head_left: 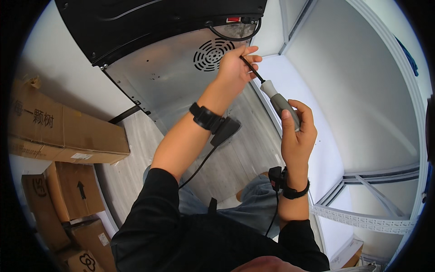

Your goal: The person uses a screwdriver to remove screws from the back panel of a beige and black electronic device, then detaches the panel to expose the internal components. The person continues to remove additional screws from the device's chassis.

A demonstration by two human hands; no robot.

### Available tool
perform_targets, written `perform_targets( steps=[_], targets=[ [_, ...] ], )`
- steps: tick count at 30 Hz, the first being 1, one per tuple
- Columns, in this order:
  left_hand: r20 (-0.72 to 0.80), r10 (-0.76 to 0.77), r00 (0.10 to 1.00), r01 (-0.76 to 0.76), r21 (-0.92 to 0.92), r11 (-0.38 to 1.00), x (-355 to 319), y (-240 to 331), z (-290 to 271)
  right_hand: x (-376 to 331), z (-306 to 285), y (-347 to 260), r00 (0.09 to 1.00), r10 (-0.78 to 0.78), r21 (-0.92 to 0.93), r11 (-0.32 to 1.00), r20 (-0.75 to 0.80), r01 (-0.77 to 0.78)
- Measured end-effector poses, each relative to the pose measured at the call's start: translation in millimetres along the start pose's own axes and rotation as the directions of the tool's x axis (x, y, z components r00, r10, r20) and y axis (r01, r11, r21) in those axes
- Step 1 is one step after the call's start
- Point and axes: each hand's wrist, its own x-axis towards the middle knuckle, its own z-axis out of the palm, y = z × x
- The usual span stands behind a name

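My right hand (pixel 299 131) is closed round the grey handle of a screwdriver (pixel 277 100), thumb and fingers on its lower end. The black shaft slants up and left, and its tip meets my left hand (pixel 234 68). Loosely bent, the visible fingers of the left hand are apart, and none wraps over the shaft. Whether anything small sits at the tip I cannot make out. Behind the left hand is a bare metal panel (pixel 172 86) with a round slotted vent (pixel 214 53), below a black metal housing (pixel 149 27).
A red switch (pixel 233 19) and a black cable (pixel 231 38) are on the housing. Cardboard boxes (pixel 74 122) are stacked at the left. To the right stands a pale metal frame (pixel 362 220) beside a white panel (pixel 312 99). Wrist devices (pixel 209 119) trail cables.
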Motion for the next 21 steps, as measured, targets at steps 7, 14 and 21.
perform_targets(
  steps=[7,14,21],
  targets=[
    [0.140,0.055,0.989,-0.054,-0.010,0.999,-84.6,30.4,-50.7,-18.4,17.6,-30.7,0.980,-0.146,0.086,0.987,0.136,0.135],
    [0.187,0.202,0.962,-0.219,0.080,0.972,-156.8,75.4,-114.9,-52.6,51.3,-84.0,0.889,-0.319,0.283,0.931,0.328,0.230],
    [0.054,0.340,0.939,-0.344,0.101,0.933,-190.3,99.9,-146.9,-77.0,99.9,-115.8,0.743,-0.627,0.335,0.769,0.232,0.544]
  ],
)
